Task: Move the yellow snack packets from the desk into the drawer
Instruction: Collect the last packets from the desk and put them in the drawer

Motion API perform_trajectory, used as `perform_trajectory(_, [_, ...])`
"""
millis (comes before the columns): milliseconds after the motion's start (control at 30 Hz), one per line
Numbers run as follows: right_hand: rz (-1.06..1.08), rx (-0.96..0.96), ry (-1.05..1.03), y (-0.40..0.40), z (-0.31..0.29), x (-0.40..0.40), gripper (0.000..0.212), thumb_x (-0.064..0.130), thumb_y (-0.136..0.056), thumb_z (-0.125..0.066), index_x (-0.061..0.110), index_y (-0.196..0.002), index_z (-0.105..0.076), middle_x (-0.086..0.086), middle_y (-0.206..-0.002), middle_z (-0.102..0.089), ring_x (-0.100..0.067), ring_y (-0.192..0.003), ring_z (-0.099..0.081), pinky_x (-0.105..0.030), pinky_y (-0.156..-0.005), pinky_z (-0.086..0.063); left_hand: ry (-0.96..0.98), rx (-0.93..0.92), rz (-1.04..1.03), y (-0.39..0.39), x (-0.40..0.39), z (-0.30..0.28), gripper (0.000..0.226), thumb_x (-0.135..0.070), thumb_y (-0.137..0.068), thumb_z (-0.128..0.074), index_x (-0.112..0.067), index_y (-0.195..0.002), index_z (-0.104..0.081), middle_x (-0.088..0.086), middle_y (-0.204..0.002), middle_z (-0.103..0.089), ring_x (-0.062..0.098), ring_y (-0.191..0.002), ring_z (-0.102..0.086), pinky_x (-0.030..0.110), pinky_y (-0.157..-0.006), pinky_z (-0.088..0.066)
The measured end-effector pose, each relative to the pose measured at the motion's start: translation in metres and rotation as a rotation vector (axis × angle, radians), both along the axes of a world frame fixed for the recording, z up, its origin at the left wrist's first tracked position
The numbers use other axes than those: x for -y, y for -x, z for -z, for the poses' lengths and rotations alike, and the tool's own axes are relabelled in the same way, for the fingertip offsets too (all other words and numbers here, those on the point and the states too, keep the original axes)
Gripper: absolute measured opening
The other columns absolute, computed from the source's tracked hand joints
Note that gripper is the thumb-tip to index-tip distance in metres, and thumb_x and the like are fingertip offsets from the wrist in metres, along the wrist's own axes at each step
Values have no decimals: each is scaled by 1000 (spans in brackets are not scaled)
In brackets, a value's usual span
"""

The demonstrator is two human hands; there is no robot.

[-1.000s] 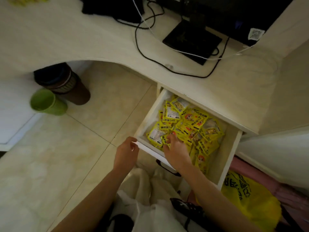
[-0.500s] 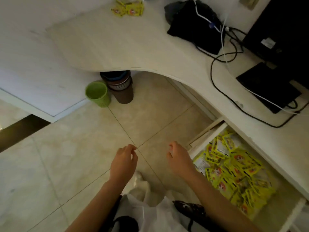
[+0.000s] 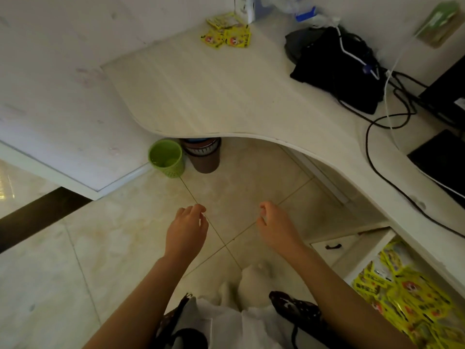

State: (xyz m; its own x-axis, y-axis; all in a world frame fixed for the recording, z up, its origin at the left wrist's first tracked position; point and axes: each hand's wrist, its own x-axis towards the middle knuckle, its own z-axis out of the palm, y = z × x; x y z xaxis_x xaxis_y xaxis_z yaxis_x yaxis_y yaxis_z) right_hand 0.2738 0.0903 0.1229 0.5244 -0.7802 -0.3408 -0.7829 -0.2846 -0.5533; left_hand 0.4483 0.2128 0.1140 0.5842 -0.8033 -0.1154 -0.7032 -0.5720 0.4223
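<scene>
A few yellow snack packets (image 3: 227,31) lie at the far corner of the pale curved desk (image 3: 226,96). At the lower right the open drawer (image 3: 375,250) holds a heap of several yellow packets (image 3: 407,298). My left hand (image 3: 187,230) and my right hand (image 3: 276,225) hover over the tiled floor, left of the drawer and well short of the desk packets. Both hands are empty, with fingers loosely curled and apart.
A green cup-shaped bin (image 3: 167,157) and a brown bin (image 3: 203,154) stand on the floor under the desk edge. A black bag (image 3: 337,66), cables (image 3: 377,137) and a black monitor base (image 3: 442,157) occupy the desk's right side. A white wall panel (image 3: 50,96) is on the left.
My right hand left the packets in the drawer and my left hand let go of the drawer front; both now hang over the floor. The view swung left toward the desk's far corner.
</scene>
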Motion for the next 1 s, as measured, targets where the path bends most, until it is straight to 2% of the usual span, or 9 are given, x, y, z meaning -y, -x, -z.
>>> perform_trajectory(167, [-10,5,32,-41,-1,56,37,22,-97,-43,12,-132,-46,-6,-127,-57,-20,-111,-55,-30,-88,-46,23,29,2,-40,53,-2,23,-23,-93,-49,-19,-114,-60,-4,-101,-65,15,-102,-54,30,-73,-48])
perform_trajectory(367, [-66,-22,48,-90,-3,138,39,25,-97,-43,13,-134,-45,-7,-127,-58,-23,-113,-56,-30,-89,-44,28,40,-41,-85,134,-4,23,-25,-93,-50,-20,-114,-60,-2,-105,-65,18,-102,-56,33,-78,-51])
perform_trajectory(500, [-116,10,83,-119,-13,195,32,20,-96,-46,11,-126,-49,-9,-119,-59,-25,-108,-57,-31,-85,-44,72,29,-78,-107,186,-12,18,-21,-91,-53,-17,-107,-61,2,-102,-65,21,-100,-58,36,-79,-52])
perform_trajectory(633, [-169,2,93,-150,-27,247,34,22,-97,-45,14,-130,-47,-6,-126,-56,-22,-114,-55,-36,-94,-48,79,-12,-81,-130,232,-17,23,-23,-94,-51,-17,-114,-60,0,-103,-66,19,-103,-56,35,-82,-51])
perform_trajectory(1000, [-152,0,86,-238,-35,362,35,23,-98,-44,12,-131,-47,-8,-126,-56,-22,-112,-55,-36,-93,-49,38,1,-30,-235,345,-18,24,-23,-94,-49,-17,-115,-59,-2,-106,-66,18,-106,-54,34,-79,-49])
